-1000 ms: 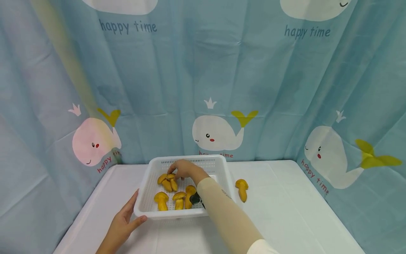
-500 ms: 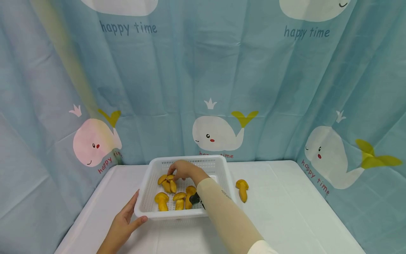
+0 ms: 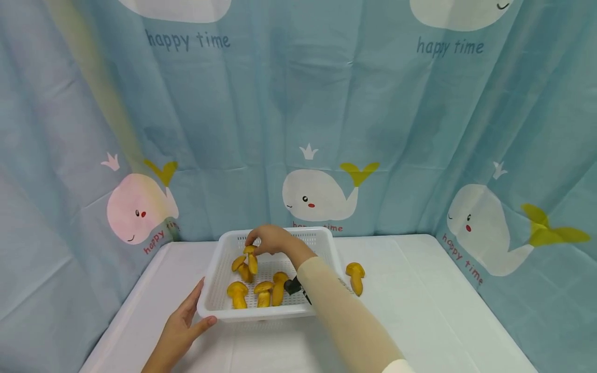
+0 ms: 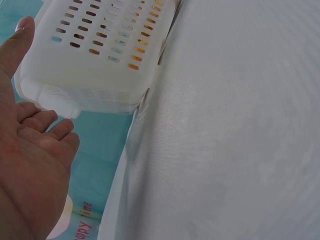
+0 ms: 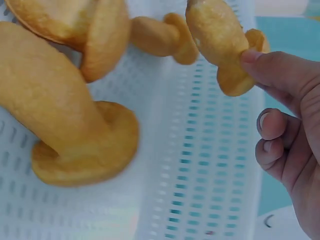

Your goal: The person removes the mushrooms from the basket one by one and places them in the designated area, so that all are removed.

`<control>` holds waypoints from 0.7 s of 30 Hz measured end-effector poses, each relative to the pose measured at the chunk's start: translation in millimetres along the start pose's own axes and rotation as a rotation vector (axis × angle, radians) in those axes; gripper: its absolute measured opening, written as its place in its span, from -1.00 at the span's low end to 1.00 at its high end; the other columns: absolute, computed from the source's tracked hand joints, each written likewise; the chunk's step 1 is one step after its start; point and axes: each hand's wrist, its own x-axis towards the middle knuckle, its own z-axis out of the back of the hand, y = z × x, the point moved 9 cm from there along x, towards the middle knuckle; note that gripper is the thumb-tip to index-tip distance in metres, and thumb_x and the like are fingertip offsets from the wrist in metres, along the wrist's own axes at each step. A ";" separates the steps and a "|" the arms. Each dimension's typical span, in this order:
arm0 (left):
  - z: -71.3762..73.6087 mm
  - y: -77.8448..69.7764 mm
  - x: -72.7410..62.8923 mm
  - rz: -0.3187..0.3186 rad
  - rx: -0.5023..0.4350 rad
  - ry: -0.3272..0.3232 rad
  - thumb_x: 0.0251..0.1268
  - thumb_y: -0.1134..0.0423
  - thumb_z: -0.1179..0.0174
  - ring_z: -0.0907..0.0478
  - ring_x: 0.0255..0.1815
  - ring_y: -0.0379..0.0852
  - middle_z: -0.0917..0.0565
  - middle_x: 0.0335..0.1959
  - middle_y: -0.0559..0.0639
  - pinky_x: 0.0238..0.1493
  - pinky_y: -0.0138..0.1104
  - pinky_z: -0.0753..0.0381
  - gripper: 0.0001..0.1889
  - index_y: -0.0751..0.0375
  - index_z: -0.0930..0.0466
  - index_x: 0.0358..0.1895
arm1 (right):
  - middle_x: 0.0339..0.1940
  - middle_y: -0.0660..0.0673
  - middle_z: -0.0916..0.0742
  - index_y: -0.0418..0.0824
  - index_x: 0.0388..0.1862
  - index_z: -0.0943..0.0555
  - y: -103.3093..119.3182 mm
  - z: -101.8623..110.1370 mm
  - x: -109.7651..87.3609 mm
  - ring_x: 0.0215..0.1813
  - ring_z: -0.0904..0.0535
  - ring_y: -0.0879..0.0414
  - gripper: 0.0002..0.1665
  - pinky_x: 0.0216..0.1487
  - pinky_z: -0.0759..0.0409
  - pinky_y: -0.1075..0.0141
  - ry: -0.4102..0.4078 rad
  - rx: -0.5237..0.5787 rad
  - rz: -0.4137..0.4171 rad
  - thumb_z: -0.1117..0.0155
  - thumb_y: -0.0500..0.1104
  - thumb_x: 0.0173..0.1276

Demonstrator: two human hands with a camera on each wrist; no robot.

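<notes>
White plastic basket (image 3: 261, 314): we saw a shallow rectangle with rounded corners, a thick smooth rim, and walls and floor pierced by rows of small slots; it stood on a smooth white counter (image 3: 420, 305).
Held yellow mushroom (image 3: 253, 263): we found it above the far left part of the basket, cap up and stem down, with a plump stem, a rounded cap and slightly mottled skin; we could not tell whether it touched its neighbour.
Right hand (image 3: 272, 239): we saw the thumb and fingers pinching this mushroom at its cap, the spare fingers bent toward the palm.
Neighbouring yellow mushroom (image 3: 244, 272): we saw it inside the basket, tilted, just beside the held one.
Row of three yellow mushrooms (image 3: 264, 294): we saw these along the basket's near wall, stout stems toward us.
Loose yellow mushroom (image 3: 356, 277): we saw it lying on the counter, just right of the basket.
Left hand (image 3: 179, 326): we saw it at the basket's near left corner, thumb spread wide from the fingers.
Beige fabric sleeve (image 3: 347, 311): we saw it fitting closely round the right forearm.
Light-blue curtain (image 3: 233, 129): we saw soft folds and printed white whales.
</notes>
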 end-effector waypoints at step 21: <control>0.2 1.3 0.8 -0.038 -0.028 0.007 0.35 0.06 -0.39 0.05 0.37 -0.75 -0.06 0.67 -0.14 0.27 -0.62 -0.16 -0.06 -0.28 0.02 0.67 | 0.11 0.22 -0.73 0.10 0.14 -0.73 54.5 64.3 -75.9 0.19 -0.62 0.23 -0.68 0.22 -0.62 0.33 -0.190 -0.141 0.176 -0.41 -0.06 0.42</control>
